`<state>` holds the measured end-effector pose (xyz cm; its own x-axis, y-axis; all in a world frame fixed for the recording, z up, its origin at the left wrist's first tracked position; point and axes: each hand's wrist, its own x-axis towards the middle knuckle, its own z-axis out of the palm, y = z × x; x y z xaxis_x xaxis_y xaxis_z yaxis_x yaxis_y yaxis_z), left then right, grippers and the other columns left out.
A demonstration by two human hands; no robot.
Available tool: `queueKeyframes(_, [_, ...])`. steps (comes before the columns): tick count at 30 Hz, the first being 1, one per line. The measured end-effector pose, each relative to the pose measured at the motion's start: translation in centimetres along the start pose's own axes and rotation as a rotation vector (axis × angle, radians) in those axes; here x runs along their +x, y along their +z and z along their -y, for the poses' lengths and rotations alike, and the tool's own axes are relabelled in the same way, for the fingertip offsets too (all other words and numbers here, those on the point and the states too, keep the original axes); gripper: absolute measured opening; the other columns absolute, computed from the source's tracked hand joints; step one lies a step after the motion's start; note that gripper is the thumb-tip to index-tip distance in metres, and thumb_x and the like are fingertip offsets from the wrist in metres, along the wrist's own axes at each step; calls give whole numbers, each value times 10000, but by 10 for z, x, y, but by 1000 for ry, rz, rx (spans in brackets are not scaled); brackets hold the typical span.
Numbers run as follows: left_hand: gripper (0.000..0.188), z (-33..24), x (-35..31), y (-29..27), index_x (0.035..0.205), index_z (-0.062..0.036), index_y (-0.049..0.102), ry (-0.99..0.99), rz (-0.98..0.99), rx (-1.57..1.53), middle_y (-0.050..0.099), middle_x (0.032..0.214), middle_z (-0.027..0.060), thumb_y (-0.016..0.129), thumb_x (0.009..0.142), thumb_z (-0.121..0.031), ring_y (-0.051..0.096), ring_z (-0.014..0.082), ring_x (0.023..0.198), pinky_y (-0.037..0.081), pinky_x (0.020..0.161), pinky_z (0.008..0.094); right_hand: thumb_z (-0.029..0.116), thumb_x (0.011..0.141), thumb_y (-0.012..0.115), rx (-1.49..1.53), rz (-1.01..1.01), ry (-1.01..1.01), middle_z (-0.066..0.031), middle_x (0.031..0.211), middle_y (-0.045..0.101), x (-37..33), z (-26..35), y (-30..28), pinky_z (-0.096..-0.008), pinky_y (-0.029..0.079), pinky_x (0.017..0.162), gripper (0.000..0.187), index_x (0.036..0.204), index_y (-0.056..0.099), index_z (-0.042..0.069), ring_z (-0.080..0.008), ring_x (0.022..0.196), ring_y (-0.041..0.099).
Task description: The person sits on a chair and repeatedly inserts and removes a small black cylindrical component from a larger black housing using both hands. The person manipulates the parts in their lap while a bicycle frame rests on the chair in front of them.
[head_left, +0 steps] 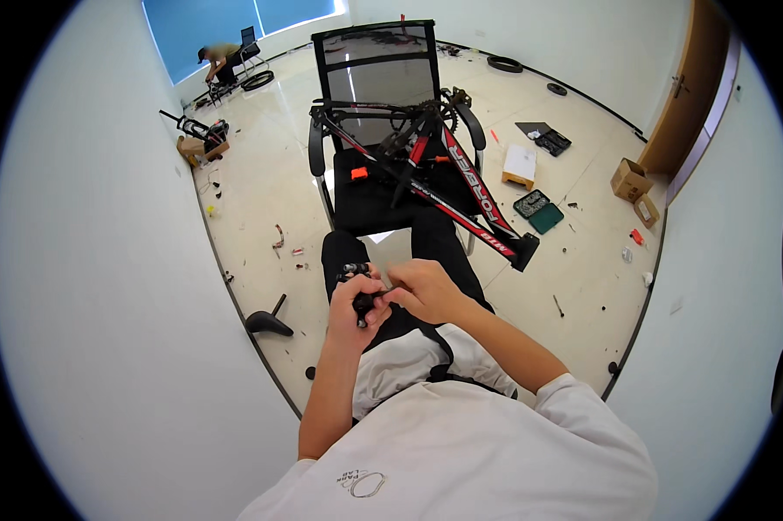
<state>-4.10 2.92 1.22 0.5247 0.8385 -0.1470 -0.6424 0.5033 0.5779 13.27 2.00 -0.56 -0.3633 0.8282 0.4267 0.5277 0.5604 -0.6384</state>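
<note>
My left hand (pixel 354 298) is closed around a small black bicycle part (pixel 363 306) above my lap; its exact kind is too small to tell. Pressed against the same spot, the fingers of my right hand (pixel 426 289) are pinched together. Whatever sits between them is hidden. Beyond my knees, a red and black bicycle frame (pixel 471 176) with its crankset lies across the seat and armrests of a black mesh chair (pixel 378 82). A small orange-red item (pixel 359 174) rests on that seat.
A saddle with its post (pixel 270 324) lies on the floor at left. To the right are a green tool case (pixel 539 211), a black tool case (pixel 548 140), a white-topped box (pixel 519 165) and cardboard boxes (pixel 630 180). Far left, another person (pixel 224 62) bends over parts.
</note>
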Motion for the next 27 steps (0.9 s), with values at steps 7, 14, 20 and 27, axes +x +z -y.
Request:
queueKeyframes(7, [180,13,4,7,775,-66,418,283,118,375,531,592,71,542,729,56,452,114,375,338,321,233,307,843,667,291,-433,-71,-112,1028,556,5,-5,-12,-329,453,830,387,1074,545,23,-253,911,601])
queueKeyframes(14, [193,48,30,-23,705,-54,409,631,179,1115,506,595,-13,581,684,31,450,29,550,378,515,204,239,913,597,1836,9,620,61,575,418,19,-24,-25,-229,314,459,258,716,461,141,-61,495,413])
queueKeyframes(20, [156,54,19,-16,688,-36,456,682,193,1235,486,577,-17,601,706,18,454,30,544,369,497,207,220,879,688,1085,-566,722,98,500,290,23,7,-2,-246,131,340,419,641,346,177,-24,361,217])
queueKeyframes(27, [145,62,26,-8,747,-12,534,515,-39,879,509,556,9,659,810,-51,510,69,486,388,448,218,146,894,653,868,-547,355,81,497,309,24,18,-3,-221,167,347,483,592,276,152,-5,373,253])
